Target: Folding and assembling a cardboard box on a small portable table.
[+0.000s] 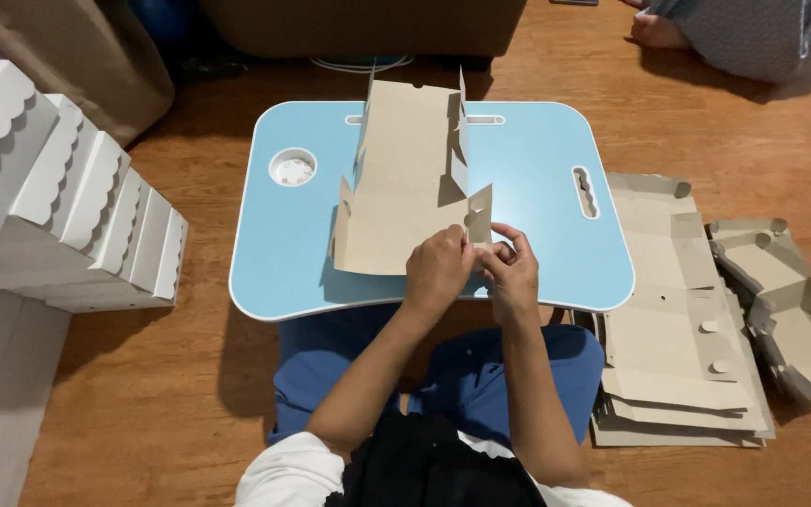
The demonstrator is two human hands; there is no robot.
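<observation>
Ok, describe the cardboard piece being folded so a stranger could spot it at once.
Find the light blue lap tray on the wooden floor. On it lies one half-folded cardboard box blank, side flaps raised, its near corner pinched by the left hand and right hand. Unlike the flat blanks stacked to the right, it stands partly upright.

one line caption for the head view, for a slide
Both hands, left and right, fold a flat brown cardboard box blank on a light blue lap table.

Light blue lap table point(537, 188) on a wooden floor point(199, 394), a partly folded brown cardboard box blank point(405, 188) lying on it, stacks of flat cardboard blanks point(678, 329) on the floor right, finished white scalloped boxes point(68, 216) left.
</observation>
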